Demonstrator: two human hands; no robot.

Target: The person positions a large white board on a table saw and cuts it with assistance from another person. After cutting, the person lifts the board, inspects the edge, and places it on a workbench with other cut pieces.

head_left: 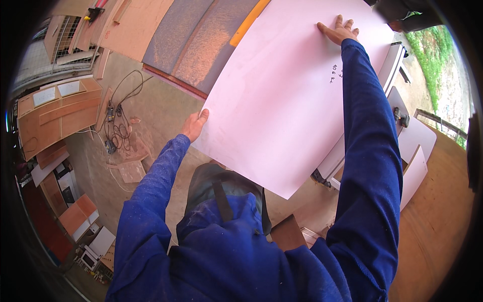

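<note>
A large white sheet (271, 105) with dark handwriting on it spans the middle and upper right, its near corner hanging out toward me. My left hand (195, 125) grips the sheet's left edge, thumb on top and the other fingers mostly hidden. Higher up, my right hand (339, 31) lies flat on the sheet with its fingers spread. Beyond the sheet's left edge is a grey work surface (201, 40) dusted with sawdust, and a yellow strip (250, 22) runs along it. Part of that surface is covered by the sheet.
Black cables (118, 121) and wood scraps (132, 168) lie on the floor at left. A wooden cabinet (60, 113) stands farther left. Right of the sheet runs a pale metal rail (390, 70), with more white panels (415, 138) beside it. A brown board (289, 232) is near my legs.
</note>
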